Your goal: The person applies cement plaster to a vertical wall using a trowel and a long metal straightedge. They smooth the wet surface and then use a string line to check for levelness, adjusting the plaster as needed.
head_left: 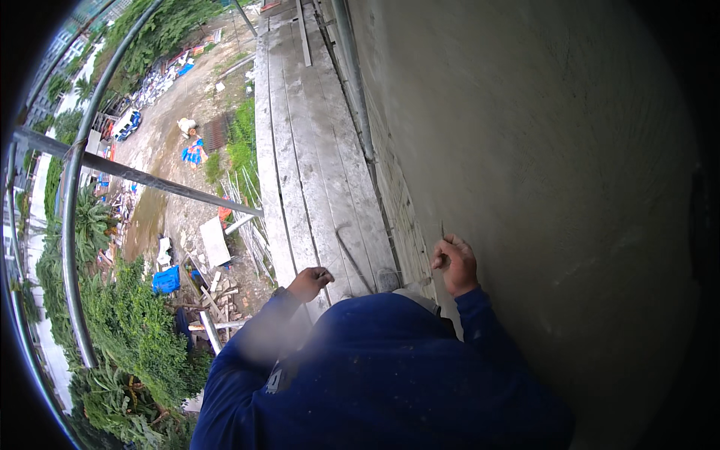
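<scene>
My right hand point(455, 264) is raised close to the grey plastered wall point(540, 150), its thumb and fingers pinched together. A thin, dark, pointed piece like a nail point(442, 229) sticks up from that pinch. My left hand point(310, 283) hovers above the left part of the plank walkway point(315, 150), fingers curled and pressed together. Whatever it may hold is too small to make out. Between the hands, a bent metal rod with a hooked end point(349, 255) lies on the planks. The tip of a grey shoe point(387, 280) shows beside it.
A scaffold pipe point(352, 75) runs along the wall side of the walkway. Another pipe point(150, 180) crosses on the left, joined to a curved upright point(71, 225). Far below lie muddy ground, trees point(135, 322), a blue container point(166, 280) and scattered boards.
</scene>
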{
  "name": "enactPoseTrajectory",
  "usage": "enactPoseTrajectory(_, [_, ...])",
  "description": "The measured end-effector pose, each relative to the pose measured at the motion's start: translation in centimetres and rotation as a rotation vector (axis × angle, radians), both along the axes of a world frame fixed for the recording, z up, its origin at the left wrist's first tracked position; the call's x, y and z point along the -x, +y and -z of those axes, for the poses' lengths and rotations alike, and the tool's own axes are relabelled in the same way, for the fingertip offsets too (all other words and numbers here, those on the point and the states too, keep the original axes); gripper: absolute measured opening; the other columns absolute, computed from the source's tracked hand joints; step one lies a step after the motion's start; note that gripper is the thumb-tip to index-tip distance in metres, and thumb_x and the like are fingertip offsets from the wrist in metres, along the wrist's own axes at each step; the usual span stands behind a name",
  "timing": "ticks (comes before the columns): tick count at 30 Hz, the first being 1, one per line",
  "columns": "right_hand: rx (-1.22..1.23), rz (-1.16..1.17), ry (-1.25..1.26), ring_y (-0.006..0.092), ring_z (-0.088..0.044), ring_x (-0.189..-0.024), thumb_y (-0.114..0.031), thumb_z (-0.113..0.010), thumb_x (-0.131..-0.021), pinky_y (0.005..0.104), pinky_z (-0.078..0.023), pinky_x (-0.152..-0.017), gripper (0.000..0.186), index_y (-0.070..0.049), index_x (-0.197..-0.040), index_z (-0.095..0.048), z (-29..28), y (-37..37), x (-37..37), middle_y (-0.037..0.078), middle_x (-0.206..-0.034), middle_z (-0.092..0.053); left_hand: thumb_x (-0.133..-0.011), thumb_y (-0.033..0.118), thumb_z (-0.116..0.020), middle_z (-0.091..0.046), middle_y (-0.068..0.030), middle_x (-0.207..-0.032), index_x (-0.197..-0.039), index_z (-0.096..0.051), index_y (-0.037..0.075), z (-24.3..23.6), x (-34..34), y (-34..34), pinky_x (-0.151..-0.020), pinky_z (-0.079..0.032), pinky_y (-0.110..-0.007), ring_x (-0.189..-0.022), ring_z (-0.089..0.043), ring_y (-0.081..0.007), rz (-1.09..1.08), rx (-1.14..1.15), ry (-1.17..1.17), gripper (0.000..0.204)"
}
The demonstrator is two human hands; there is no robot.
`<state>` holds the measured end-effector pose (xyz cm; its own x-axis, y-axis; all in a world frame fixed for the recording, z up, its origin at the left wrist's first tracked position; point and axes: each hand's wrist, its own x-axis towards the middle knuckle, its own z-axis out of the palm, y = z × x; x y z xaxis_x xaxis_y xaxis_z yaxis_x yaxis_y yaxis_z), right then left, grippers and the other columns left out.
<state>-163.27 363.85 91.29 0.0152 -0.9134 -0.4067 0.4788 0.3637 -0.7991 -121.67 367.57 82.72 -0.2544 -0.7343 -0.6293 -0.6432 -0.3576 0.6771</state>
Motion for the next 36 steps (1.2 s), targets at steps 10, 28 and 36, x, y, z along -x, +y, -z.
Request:
enactPoseTrajectory(10, [0.188,0.043,0.054,0.0143,-0.052,-0.065,-0.018,-0.057,-0.098,0.0312,-0.046,-0.066,0.015,-0.006,-0.090,-0.057,-5.1,-3.9,-1.0,0.005,-0.079,-0.056,-0.099,0.031,-0.053,-0.073,-0.0202,-0.090,-0.082,-0.073,0.003,6.4,-14.4,12.2,-0.084,-0.053,-0.044,-0.090,-0.070,-0.0359,-0.217,0.121,-0.473,0.038])
enactPoseTrajectory(28, [0.545,-0.242,0.738,0.0135,-0.060,-0.077,-0.018,-0.057,-0.101,0.0295,-0.051,-0.075,0.016,-0.003,-0.095,-0.059,-9.5,-7.4,-9.7,0.006,-0.090,-0.064,-0.088,0.019,-0.063,-0.074,-0.0187,-0.097,-0.094,-0.072,0.010,17.4,-25.4,33.8,-0.081,-0.057,-0.049,-0.088,-0.071,-0.0395,0.119,0.146,-0.676,0.014])
enactPoseTrajectory(36, [0.448,-0.220,0.515,0.0125,-0.062,-0.077,-0.017,-0.055,-0.103,0.0273,-0.051,-0.074,0.015,-0.004,-0.096,-0.057,-8.9,-6.0,-14.4,0.005,-0.089,-0.064,-0.085,0.017,-0.067,-0.074,-0.0139,-0.105,-0.100,-0.074,0.013,16.5,-27.7,38.7,-0.087,-0.054,-0.050,-0.103,-0.069,-0.0360,0.047,0.090,-0.734,0.017])
